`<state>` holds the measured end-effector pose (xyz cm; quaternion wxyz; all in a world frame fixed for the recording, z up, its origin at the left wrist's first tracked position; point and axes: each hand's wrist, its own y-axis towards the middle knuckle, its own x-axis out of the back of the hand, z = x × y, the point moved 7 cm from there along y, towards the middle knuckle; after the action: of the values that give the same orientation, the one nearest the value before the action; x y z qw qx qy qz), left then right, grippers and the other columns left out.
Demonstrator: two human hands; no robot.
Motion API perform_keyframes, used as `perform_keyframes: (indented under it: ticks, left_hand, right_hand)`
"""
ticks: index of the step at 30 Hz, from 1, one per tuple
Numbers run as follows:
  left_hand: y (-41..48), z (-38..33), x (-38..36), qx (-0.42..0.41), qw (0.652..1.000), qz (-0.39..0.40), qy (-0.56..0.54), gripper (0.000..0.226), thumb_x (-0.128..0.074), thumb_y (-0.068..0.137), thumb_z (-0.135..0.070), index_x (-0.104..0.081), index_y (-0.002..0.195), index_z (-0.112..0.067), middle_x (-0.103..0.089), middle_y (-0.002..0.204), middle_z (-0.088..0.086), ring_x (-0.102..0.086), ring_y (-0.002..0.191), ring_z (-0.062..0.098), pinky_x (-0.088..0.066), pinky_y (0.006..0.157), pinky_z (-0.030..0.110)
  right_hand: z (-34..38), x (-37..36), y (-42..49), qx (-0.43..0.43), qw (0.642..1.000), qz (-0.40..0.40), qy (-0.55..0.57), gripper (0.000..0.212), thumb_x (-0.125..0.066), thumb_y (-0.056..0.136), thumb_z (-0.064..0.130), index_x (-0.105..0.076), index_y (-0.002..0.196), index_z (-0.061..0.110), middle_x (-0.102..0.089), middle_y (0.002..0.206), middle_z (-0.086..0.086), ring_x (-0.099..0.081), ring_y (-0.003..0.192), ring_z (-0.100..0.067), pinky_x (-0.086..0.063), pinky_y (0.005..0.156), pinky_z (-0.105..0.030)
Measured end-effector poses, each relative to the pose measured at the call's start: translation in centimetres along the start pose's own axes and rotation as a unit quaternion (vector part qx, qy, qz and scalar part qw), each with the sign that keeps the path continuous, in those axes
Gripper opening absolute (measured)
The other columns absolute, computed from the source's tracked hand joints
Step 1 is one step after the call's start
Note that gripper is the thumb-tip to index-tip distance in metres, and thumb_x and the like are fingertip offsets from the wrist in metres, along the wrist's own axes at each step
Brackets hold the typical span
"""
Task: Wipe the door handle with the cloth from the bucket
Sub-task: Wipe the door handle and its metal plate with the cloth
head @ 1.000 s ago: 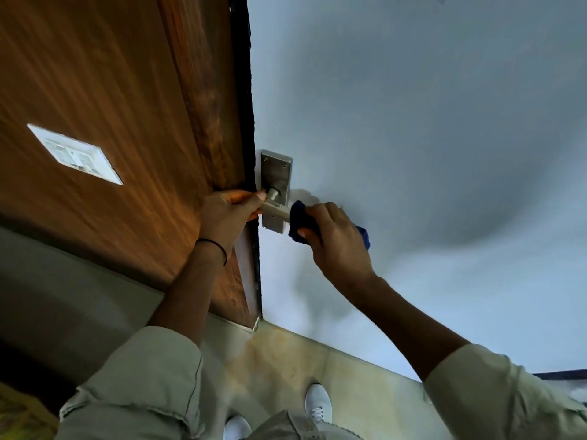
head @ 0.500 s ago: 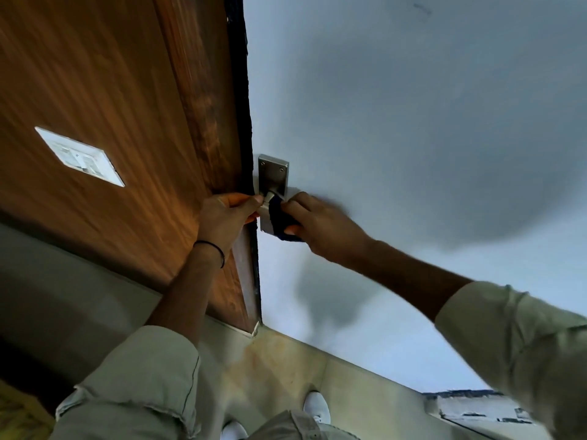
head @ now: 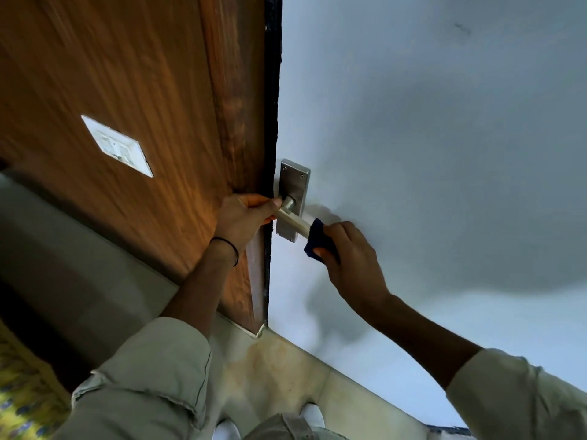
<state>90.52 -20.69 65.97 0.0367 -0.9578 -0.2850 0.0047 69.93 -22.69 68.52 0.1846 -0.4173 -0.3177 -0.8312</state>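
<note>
A metal lever door handle (head: 293,220) juts from its steel backplate (head: 293,182) on the white door (head: 428,154). My right hand (head: 349,258) is closed around a dark blue cloth (head: 316,238), which wraps the outer end of the lever. My left hand (head: 243,217) rests on the door's edge, its thumb tip touching the lever's inner end by the spindle. The bucket is out of sight.
A wooden panel (head: 127,122) with a white switch plate (head: 117,146) stands left of the door's dark edge (head: 273,90). Below lie beige floor tiles (head: 270,369) and my white shoes (head: 313,414). A patterned yellow fabric (head: 19,392) shows at the bottom left.
My right hand slid the cloth from the lever's outer end in to the backplate, then back out to the outer end. My left hand stayed on the door's edge.
</note>
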Motion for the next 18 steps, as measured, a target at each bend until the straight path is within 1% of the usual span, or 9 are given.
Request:
perform_keyframes:
  ticks: [2, 4, 6, 8, 13, 15, 16, 17, 18]
  left_hand:
    - [0.0, -0.2, -0.1, -0.004, 1.0, -0.002, 0.027, 0.004, -0.072, 0.086, -0.019, -0.075, 0.085, -0.017, -0.075, 0.085, 0.008, -0.073, 0.084, 0.018, -0.058, 0.085, 0.028]
    - [-0.1, -0.3, -0.1, -0.005, 0.999, -0.002, 0.04, 0.008, -0.071, 0.086, -0.02, -0.075, 0.088, -0.014, -0.075, 0.088, 0.011, -0.072, 0.087, 0.021, -0.058, 0.086, 0.028]
    - [-0.1, -0.5, -0.2, -0.013, 0.998, -0.002, 0.06, 0.013, -0.07, 0.088, -0.02, -0.075, 0.093, -0.009, -0.074, 0.088, 0.011, -0.071, 0.086, 0.02, -0.058, 0.083, 0.022]
    - [-0.2, -0.6, -0.1, -0.017, 0.997, 0.001, 0.074, 0.014, -0.069, 0.089, -0.02, -0.075, 0.094, -0.008, -0.073, 0.087, 0.01, -0.07, 0.083, 0.017, -0.058, 0.079, 0.017]
    - [-0.3, -0.5, -0.1, -0.013, 0.998, 0.016, 0.052, 0.011, -0.068, 0.089, -0.016, -0.074, 0.094, -0.009, -0.073, 0.09, 0.013, -0.07, 0.085, 0.018, -0.058, 0.077, 0.016]
    - [-0.3, -0.5, -0.1, -0.01, 0.999, 0.016, 0.04, 0.008, -0.069, 0.088, -0.016, -0.074, 0.092, -0.01, -0.073, 0.086, 0.01, -0.07, 0.082, 0.015, -0.058, 0.076, 0.016]
    - [-0.3, -0.5, -0.1, -0.009, 0.999, 0.016, 0.034, 0.006, -0.069, 0.088, -0.016, -0.074, 0.089, -0.012, -0.072, 0.084, 0.007, -0.07, 0.081, 0.014, -0.058, 0.076, 0.017]
    - [-0.3, -0.5, -0.1, -0.008, 0.999, 0.018, 0.029, 0.005, -0.069, 0.088, -0.016, -0.073, 0.086, -0.014, -0.072, 0.083, 0.005, -0.07, 0.08, 0.013, -0.058, 0.076, 0.017]
    - [-0.2, -0.5, -0.2, -0.007, 0.999, 0.018, 0.026, 0.005, -0.069, 0.088, -0.016, -0.073, 0.085, -0.016, -0.072, 0.082, 0.004, -0.07, 0.08, 0.013, -0.058, 0.077, 0.018]
  right_hand:
    - [0.8, -0.7, 1.3, 0.002, 1.0, -0.014, -0.002, 0.022, -0.071, 0.084, 0.009, -0.063, 0.104, 0.005, -0.065, 0.104, -0.013, -0.061, 0.089, -0.032, -0.049, 0.068, -0.034]
    - [1.7, -1.4, 2.7, 0.0, 1.0, -0.024, 0.014, 0.021, -0.07, 0.085, 0.01, -0.064, 0.105, 0.007, -0.068, 0.106, -0.012, -0.063, 0.094, -0.031, -0.052, 0.072, -0.036]
    - [2.5, -1.9, 3.6, -0.002, 0.999, -0.031, 0.039, 0.023, -0.069, 0.086, 0.01, -0.065, 0.109, 0.009, -0.068, 0.109, -0.011, -0.063, 0.098, -0.03, -0.053, 0.076, -0.037]
    - [2.7, -2.0, 3.6, -0.002, 0.997, -0.044, 0.061, 0.025, -0.067, 0.087, 0.009, -0.066, 0.112, 0.01, -0.069, 0.11, -0.009, -0.064, 0.098, -0.028, -0.052, 0.078, -0.033]
    - [0.1, -1.5, 1.0, -0.057, 0.99, -0.074, 0.108, 0.029, -0.07, 0.086, 0.007, -0.066, 0.114, 0.012, -0.069, 0.109, -0.004, -0.062, 0.099, -0.023, -0.049, 0.081, -0.023]
    - [-1.0, -1.5, -0.2, -0.101, 0.976, -0.087, 0.175, 0.031, -0.069, 0.086, 0.006, -0.065, 0.115, 0.015, -0.067, 0.111, 0.0, -0.062, 0.099, -0.017, -0.053, 0.086, -0.026]
    - [-1.5, -1.4, -0.8, -0.132, 0.962, -0.096, 0.22, 0.03, -0.069, 0.087, 0.006, -0.065, 0.114, 0.017, -0.068, 0.11, 0.001, -0.064, 0.098, -0.015, -0.054, 0.087, -0.028]
    - [-2.0, -1.5, -1.5, -0.17, 0.942, -0.105, 0.268, 0.029, -0.068, 0.087, 0.006, -0.065, 0.113, 0.02, -0.069, 0.107, 0.001, -0.066, 0.094, -0.016, -0.056, 0.084, -0.032]
    - [-2.4, -1.6, -2.2, -0.21, 0.917, -0.114, 0.318, 0.026, -0.067, 0.089, 0.007, -0.065, 0.111, 0.022, -0.071, 0.103, -0.001, -0.068, 0.085, -0.021, -0.058, 0.076, -0.036]
